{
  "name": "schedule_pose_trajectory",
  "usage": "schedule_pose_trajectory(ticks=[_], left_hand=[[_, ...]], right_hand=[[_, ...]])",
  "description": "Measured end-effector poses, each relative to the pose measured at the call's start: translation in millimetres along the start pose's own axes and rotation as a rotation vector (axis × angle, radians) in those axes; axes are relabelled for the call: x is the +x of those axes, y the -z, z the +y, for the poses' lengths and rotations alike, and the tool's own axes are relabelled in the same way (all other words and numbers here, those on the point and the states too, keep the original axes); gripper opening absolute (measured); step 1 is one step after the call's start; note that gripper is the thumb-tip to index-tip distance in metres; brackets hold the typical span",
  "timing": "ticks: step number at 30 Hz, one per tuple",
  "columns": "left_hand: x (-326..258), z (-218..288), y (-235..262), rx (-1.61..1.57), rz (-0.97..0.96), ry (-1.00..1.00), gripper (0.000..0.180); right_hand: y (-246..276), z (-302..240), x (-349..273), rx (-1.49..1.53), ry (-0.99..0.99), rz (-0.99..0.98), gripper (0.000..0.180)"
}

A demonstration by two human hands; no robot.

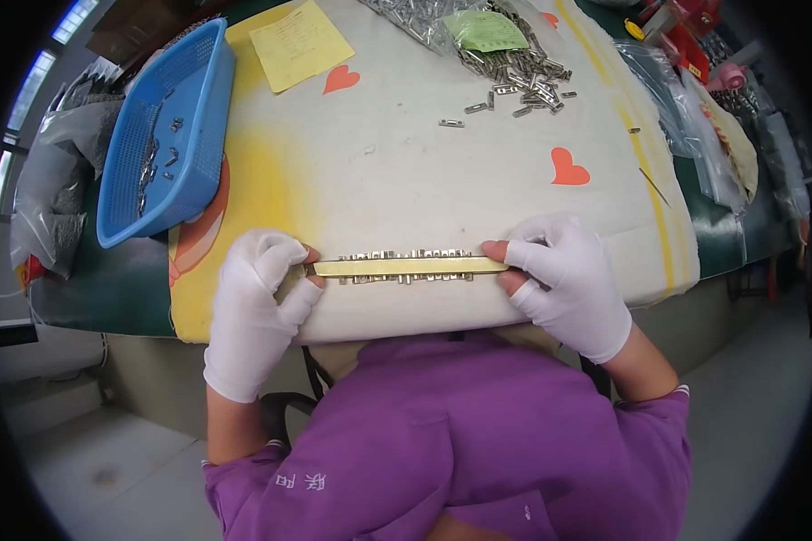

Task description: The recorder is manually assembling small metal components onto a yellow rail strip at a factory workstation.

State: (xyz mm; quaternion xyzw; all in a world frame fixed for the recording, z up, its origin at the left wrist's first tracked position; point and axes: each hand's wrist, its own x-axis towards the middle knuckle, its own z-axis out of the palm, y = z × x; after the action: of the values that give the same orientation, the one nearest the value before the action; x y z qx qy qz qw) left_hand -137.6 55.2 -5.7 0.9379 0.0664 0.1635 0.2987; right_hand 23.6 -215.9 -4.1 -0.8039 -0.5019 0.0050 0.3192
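A long narrow bar with a pale yellow face [406, 267] lies level across the near part of the padded table. Small shiny metal pieces [442, 254] stick out along both its long edges. At its left end, my left hand [260, 284] pinches it between thumb and finger. My right hand [568, 279] grips the right end the same way. Both hands wear white gloves that leave some fingertips bare. What the bar is exactly, and its underside, I cannot make out.
A blue plastic basket [209, 135] with a few metal pieces stands at the left. Loose metal pieces [532, 90] spill from a clear bag at the far side, near a green label [485, 31]. A yellow paper [301, 43] lies far left of centre. Plastic bags [686, 117] crowd the right edge.
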Motion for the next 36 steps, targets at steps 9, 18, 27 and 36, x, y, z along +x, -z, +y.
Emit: schedule_pose_trajectory(ticks=[9,18,27,36], left_hand=[[11.4,5.9,-3.7,0.132,0.093,-0.122,0.025],[11.3,2.0,-20.4,0.1,0.113,-0.113,0.025],[19.9,15.4,-30.0,0.102,0.119,-0.184,0.024],[16.3,20.7,-32.1,0.1,0.099,-0.18,0.019]], right_hand=[[0.9,4.0,5.6,-0.092,0.058,0.053,0.024],[-1.0,13.3,2.9,-0.157,0.084,0.14,0.023],[-1.5,6.3,12.2,-0.209,0.067,-0.004,0.015],[-1.2,5.5,7.2,-0.078,0.042,0.04,0.01]])
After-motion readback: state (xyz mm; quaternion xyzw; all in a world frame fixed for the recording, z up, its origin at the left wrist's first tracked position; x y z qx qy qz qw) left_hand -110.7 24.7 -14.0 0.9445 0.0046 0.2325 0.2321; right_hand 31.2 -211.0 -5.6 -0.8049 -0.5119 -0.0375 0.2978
